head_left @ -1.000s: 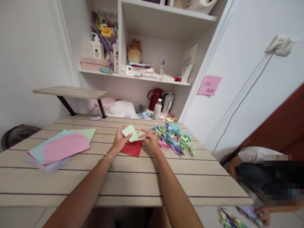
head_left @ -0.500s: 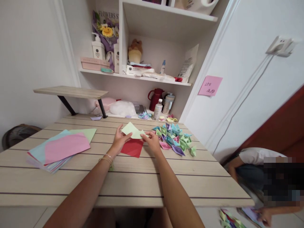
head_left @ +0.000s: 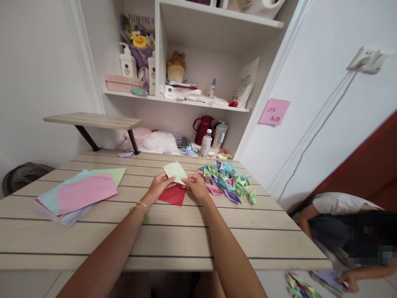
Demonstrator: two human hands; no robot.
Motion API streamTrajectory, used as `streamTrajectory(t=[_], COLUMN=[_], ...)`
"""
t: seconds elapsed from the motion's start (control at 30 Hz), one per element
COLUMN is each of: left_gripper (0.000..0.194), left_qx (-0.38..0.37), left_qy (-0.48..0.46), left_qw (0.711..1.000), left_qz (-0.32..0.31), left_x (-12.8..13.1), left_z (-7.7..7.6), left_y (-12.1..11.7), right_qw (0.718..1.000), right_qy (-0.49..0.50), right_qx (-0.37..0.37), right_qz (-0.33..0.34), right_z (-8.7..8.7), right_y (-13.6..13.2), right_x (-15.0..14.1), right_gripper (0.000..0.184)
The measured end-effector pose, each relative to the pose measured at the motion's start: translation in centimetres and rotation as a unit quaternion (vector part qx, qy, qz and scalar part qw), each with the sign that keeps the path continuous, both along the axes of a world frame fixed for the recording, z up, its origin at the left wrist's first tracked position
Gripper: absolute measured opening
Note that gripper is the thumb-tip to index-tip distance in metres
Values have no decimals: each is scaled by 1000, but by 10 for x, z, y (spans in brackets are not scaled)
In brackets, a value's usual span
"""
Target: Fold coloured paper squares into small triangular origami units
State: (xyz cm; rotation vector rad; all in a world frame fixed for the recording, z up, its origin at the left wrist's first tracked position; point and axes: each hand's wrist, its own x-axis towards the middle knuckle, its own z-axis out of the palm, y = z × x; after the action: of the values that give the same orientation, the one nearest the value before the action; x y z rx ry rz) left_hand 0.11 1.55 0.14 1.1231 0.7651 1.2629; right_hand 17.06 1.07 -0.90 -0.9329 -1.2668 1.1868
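Observation:
A pale green sheet of folding paper is held up between my two hands, partly folded. My left hand pinches its lower left edge, thumb on top. On the other side, my right hand grips the lower right corner between thumb and fingers. Beneath them a red paper square lies on the table, its upper part covered by my hands and the green sheet. Just right of my right hand sits a heap of folded paper boats in blue, green, purple and pink.
A stack of coloured paper lies on the slatted table at left, near a raised wooden stand. A bottle and red jug stand at the back. At lower right a person crouches beside more folded papers.
The green sheet has turned in my hands and now looks more like a compact square. My left hand has moved slightly right and down, closer to my right hand.

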Motion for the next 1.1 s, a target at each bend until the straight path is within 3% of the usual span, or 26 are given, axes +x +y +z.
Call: streamTrajectory(t=[0.07,0.23,0.37,0.43,0.53,0.67,0.83,1.0,1.1], left_gripper=[34,33,33,40,61,76,71,60,46], left_qx=[-4,14,22,39,61,56,54,33,37], left_qy=[33,76,46,21,11,17,17,21,38], left_qw=[999,995,997,998,998,998,998,999,999], left_qz=[-7,-66,-66,-45,-7,-9,-16,-10,2], left_x=[0,1,3,3,2,1,2,2,2], left_z=[0,-1,-2,-2,-2,0,2,4,3], left_y=[-2,-7,-7,-4,-1,-1,-6,-8,-7], right_qw=[1000,999,990,986,990,990,994,994,997], right_qy=[-2,-14,-66,-72,-44,-17,-25,-49,-10], right_qx=[5,33,113,140,132,114,104,97,71], right_qz=[-6,-10,-44,-51,9,82,31,12,-6], right_z=[0,-3,-2,2,10,16,18,14,10], right_y=[0,1,2,0,-4,-9,-12,-7,-4], right_x=[-1,-1,2,4,6,3,2,2,2], right_gripper=[35,29,23,34,55,61,78,30,27])
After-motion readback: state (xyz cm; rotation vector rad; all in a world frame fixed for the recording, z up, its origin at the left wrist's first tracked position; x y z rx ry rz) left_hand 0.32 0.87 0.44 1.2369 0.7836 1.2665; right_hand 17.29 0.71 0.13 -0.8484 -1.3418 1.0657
